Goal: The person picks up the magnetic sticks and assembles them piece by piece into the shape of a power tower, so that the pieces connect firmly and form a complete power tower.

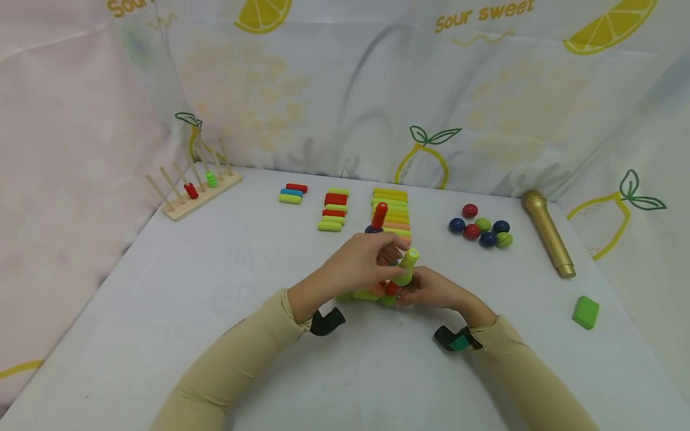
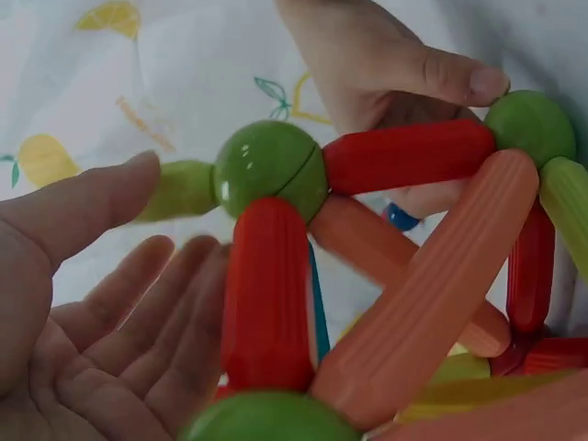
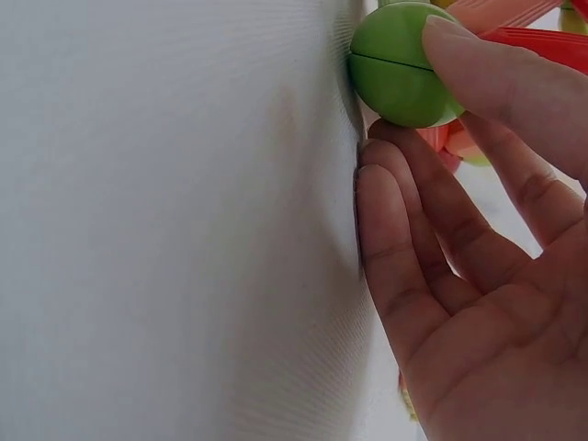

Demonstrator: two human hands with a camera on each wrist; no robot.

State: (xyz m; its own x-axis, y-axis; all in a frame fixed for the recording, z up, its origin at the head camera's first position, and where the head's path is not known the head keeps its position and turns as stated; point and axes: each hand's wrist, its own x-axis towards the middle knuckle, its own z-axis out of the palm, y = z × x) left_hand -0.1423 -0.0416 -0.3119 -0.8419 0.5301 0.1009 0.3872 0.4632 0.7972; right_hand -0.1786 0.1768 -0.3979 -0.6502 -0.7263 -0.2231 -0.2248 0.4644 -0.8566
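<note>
Left hand: the hand (image 1: 358,263) is loosely curved and not clenched, its thumb lying against a lime-green ribbed rod (image 2: 188,191) that juts from a glossy green ball (image 2: 271,170); its other fingers sit just beside the frame.
Right hand: the hand (image 1: 433,290) pinches a second glossy green ball (image 3: 395,78) between thumb and finger, low and close to the bench (image 1: 135,299).
Frame: a structure of red, salmon and lime rods joined by balls (image 2: 427,289) stands between the two hands, near the middle of the white-covered bench; the left hand partly hides it from above.
Loose rods: three groups of coloured sticks (image 1: 390,209) lie behind the frame.
Loose balls: red, dark blue and green balls (image 1: 487,239) cluster right of the sticks.
Right edge: a gold microphone-shaped object (image 1: 550,233); nearer, a green block (image 1: 586,312).
Back left: a pale wooden peg rack (image 1: 202,194) with red and green beads.
</note>
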